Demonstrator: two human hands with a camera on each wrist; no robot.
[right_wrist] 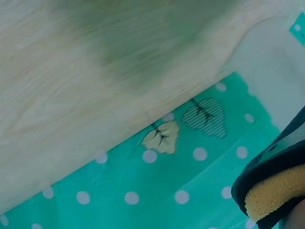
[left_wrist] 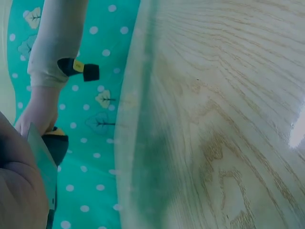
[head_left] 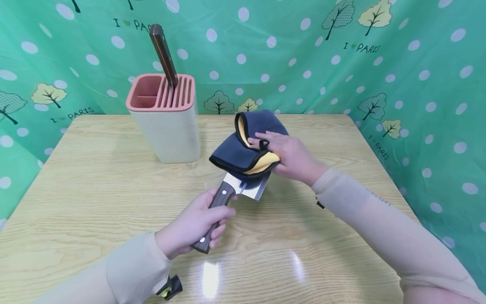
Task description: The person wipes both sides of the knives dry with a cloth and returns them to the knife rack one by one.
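A cleaver (head_left: pixel 222 196) with a dark riveted handle is tilted above the table in the head view. My left hand (head_left: pixel 199 220) grips its handle, thumb along the top. Over most of the blade lies a folded cloth (head_left: pixel 235 148), dark blue outside and yellow inside with black edging. My right hand (head_left: pixel 294 155) holds the cloth against the blade, its fingers spread on top. Only the blade's lower part shows below the cloth. In the left wrist view the blade (left_wrist: pixel 44 164) appears edge-on; the right wrist view catches the cloth (right_wrist: pixel 274 193) at its corner.
At the back left of the wooden table (head_left: pixel 95 190) stands a white knife block (head_left: pixel 172 135) with a pink slotted top. One knife (head_left: pixel 164 55) stands in a slot, its brown handle up. Green dotted curtain (head_left: pixel 265 55) surrounds the table's back and sides.
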